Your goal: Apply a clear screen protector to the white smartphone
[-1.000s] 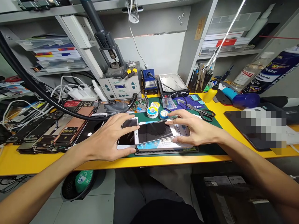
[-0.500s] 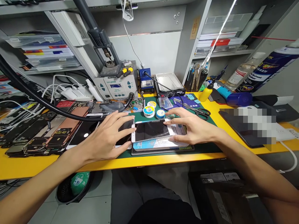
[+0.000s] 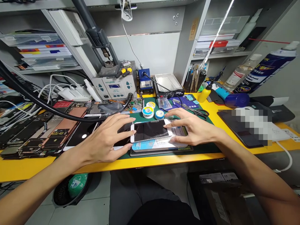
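Observation:
A white-framed smartphone (image 3: 151, 130) with a dark screen lies at the middle of the bench, on a blue and white flat sheet (image 3: 146, 145). My left hand (image 3: 110, 136) has its fingers spread, with index fingertip and thumb against the phone's left end. On the right, my right hand (image 3: 187, 126) curves round the other end, index finger at the screen's edge and thumb near the lower corner. A glossy clear layer seems to lie over the screen; its edges are hard to make out. Another dark-screened phone (image 3: 81, 135) lies partly beneath my left forearm.
Solder spools (image 3: 148, 112) and a small round tin (image 3: 159, 114) sit just behind the phone. Scissors (image 3: 202, 113) lie to the right, near a black tablet-like slab (image 3: 236, 129). Stacked phone parts (image 3: 67, 128) cover the left, crossed by a black hose (image 3: 47, 107).
The view has shifted slightly. The clear sheet's raised edges over the phone show less now. Both hands keep nearly the same place at the phone's ends.

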`<state>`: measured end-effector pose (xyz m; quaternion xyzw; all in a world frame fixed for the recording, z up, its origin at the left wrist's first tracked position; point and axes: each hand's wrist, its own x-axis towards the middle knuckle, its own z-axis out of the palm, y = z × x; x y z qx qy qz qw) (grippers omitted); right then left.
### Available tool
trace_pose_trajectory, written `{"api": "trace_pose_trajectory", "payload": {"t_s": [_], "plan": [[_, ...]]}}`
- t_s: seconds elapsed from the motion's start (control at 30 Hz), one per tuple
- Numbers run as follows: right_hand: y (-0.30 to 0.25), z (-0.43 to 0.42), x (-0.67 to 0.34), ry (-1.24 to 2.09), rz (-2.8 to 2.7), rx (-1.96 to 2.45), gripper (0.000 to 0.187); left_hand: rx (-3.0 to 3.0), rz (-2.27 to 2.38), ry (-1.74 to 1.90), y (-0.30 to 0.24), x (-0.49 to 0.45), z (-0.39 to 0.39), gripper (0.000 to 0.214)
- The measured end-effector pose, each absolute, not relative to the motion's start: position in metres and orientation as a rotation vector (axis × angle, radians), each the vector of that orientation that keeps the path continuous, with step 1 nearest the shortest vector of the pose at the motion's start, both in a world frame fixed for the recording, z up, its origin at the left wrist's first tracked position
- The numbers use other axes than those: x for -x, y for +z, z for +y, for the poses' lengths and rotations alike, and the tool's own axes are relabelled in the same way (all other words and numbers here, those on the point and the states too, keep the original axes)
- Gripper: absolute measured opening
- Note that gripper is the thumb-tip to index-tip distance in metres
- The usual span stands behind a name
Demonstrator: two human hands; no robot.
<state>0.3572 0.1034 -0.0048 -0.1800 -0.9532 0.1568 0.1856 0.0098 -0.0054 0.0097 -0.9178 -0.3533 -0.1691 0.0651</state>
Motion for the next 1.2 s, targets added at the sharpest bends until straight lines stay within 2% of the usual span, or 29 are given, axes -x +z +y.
{"api": "trace_pose_trajectory", "payload": {"t_s": [0.2,0.63,1.2], "plan": [[-0.005,0.104,-0.356,0.445,-2.676,0.504,0.038,2.782,-1.045,-0.541,0.009,-0.01,-0.006,0.031],[-0.006,0.104,-0.354,0.483,-2.639,0.425,0.03,2.786,-1.08,-0.66,-0.003,-0.001,0.005,0.04],[-0.004,0.101,-0.354,0.46,-2.654,0.442,0.031,2.878,-1.275,-0.508,0.012,-0.009,-0.002,0.036]]}}
